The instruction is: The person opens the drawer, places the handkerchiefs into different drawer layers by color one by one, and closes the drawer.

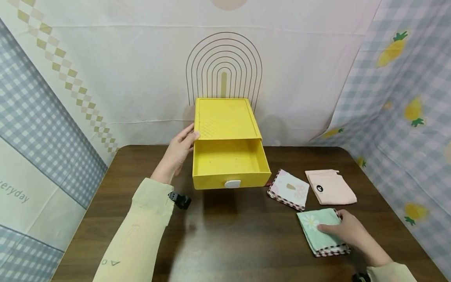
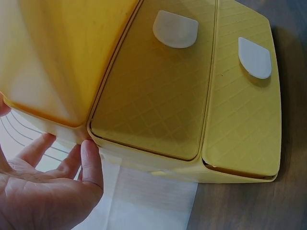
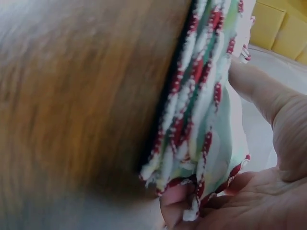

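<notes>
A yellow drawer cabinet (image 1: 227, 117) stands at the back of the table, its top drawer (image 1: 230, 181) pulled out with nothing inside. The two lower drawers (image 2: 148, 91), with white handles, are closed in the left wrist view. My left hand (image 1: 177, 150) rests its fingers (image 2: 91, 160) against the cabinet's side near the top front corner. At the front right, my right hand (image 1: 347, 231) grips a folded mint-green small towel (image 1: 315, 229), thumb on top and fingers around its edge. A white daisy and a red-and-white stitched hem (image 3: 196, 96) show on the towel.
Just right of the cabinet lies a folded white and pink small towel (image 1: 289, 188) with a checked edge. Farther right is a folded pink towel (image 1: 332, 188) with a black round mark. A patterned cloth (image 1: 148, 70) hangs behind the brown table (image 1: 225, 243).
</notes>
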The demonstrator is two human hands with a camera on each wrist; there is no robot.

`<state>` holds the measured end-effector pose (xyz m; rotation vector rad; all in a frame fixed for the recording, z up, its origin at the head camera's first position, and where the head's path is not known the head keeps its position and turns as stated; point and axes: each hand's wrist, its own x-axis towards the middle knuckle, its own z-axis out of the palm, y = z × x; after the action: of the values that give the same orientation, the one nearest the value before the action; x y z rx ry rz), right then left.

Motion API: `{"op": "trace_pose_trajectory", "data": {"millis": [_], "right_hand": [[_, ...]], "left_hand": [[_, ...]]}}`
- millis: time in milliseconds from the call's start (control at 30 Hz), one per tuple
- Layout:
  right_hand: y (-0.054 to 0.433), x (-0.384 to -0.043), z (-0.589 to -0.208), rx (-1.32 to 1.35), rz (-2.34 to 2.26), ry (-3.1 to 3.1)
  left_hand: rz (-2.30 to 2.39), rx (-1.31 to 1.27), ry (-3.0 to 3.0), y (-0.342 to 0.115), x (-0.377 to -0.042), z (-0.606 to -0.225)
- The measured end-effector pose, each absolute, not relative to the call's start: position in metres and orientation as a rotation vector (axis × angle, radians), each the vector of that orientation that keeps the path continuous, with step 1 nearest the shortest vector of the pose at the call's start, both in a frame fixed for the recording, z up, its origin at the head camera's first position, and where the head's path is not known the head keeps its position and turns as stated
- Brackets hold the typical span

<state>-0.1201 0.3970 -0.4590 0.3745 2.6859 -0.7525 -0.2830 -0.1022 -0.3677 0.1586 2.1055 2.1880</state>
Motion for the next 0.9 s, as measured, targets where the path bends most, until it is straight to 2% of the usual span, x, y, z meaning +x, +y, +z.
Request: {"op": "trace_pose_trajectory", "data": {"millis": [500, 700, 900], "right_hand": [[0.402, -0.114, -0.447, 0.303, -1.007, 2.568], [0.396, -0.113, -0.422, 0.248, -1.018, 2.549], [0.379, -0.116, -0.39, 0.295, -1.276, 2.523]], "left_hand": [[2.185, 0.174, 2.095, -0.102, -0.283, -0.369], [2.179, 0.189, 2.105, -0.101, -0.281, -0.367], [2.19, 0.175, 2.101, -0.102, -0.281, -0.369]]}}
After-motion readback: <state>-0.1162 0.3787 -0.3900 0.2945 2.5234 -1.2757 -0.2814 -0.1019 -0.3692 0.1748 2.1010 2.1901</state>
